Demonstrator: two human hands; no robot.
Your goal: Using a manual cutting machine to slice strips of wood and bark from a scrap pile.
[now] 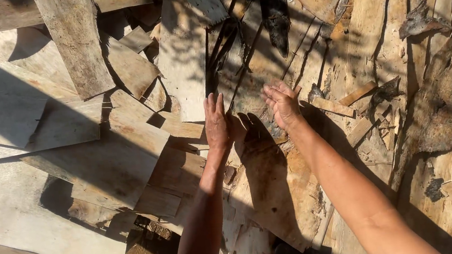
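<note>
While both hands, left (pixel 216 121) and right (pixel 282 104), hover spread wide and empty over the veneer sheet (pixel 269 189) atop the heap, its splintered edges could cut fingers, or the thin sheet could crack.

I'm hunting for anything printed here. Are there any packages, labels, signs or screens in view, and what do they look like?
None in view: no package, label, sign or screen.
Only thin wood veneer sheets, pale to brown, overlapping on the ground, and dark bark scraps.
The left hand and right hand are open above a sheet.
</note>
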